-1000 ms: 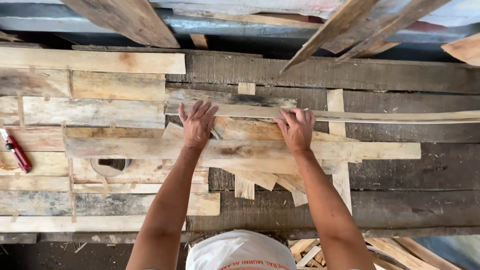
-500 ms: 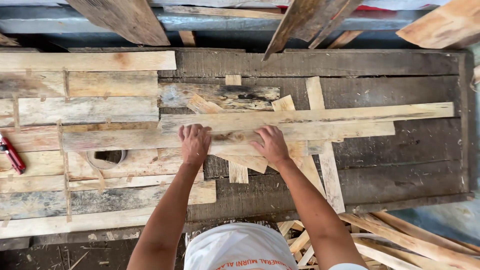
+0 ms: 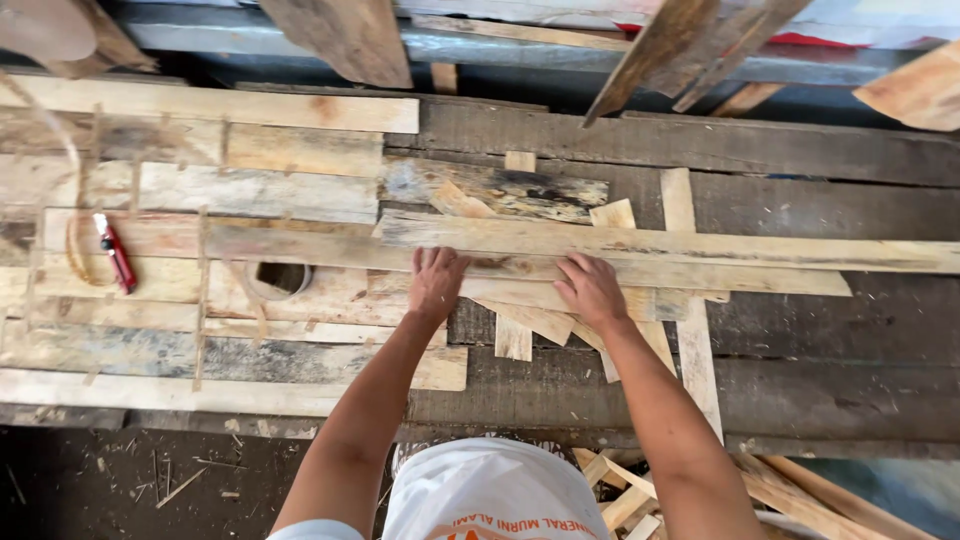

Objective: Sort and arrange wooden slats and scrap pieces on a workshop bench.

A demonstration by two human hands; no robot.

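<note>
Pressing flat, open left hand [image 3: 436,283] and right hand [image 3: 592,291] on plank [image 3: 700,270] lying lengthwise left-to-right across workbench [image 3: 800,390], gripping nothing.

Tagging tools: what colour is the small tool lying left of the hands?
Red, with a dark tip; the small tool shows clearly in the head view.

No packages, labels, signs or screens showed, only orange print on a white shirt [image 3: 490,500] at the bottom edge.

left hand [image 3: 436,282], right hand [image 3: 592,290], flat on long plank [image 3: 700,275]
</note>
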